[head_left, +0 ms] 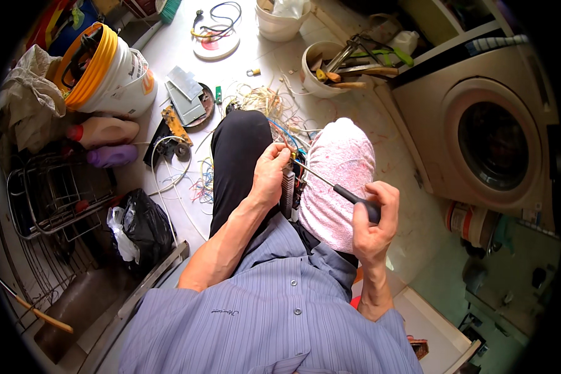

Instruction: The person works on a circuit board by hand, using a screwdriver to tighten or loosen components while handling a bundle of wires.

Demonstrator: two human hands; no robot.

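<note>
Home laundry area — washing machine (pixel 480 134), plastic bottles (pixel 112 156)

A: so where's everything sitting?
B: screwdriver (pixel 353 197) in the right hand (pixel 375 225), partly over the towel (pixel 336 181). wire pile (pixel 263 100) just past the left knee (pixel 243 128), tool bucket (pixel 316 82) right of that, washing machine (pixel 474 140) far right, plastic bag (pixel 148 225) off left.

Head camera: left one of a fisheye pair I wear side by side, facing down.
Shirt (pixel 268 311): my own, nearest to the view, across the lower edge.
Left hand (pixel 270 174), right hand (pixel 375 225): at close range, seen from above, near mid-frame.
Floor (pixel 274 59): farther off, stretching toward the top.
</note>
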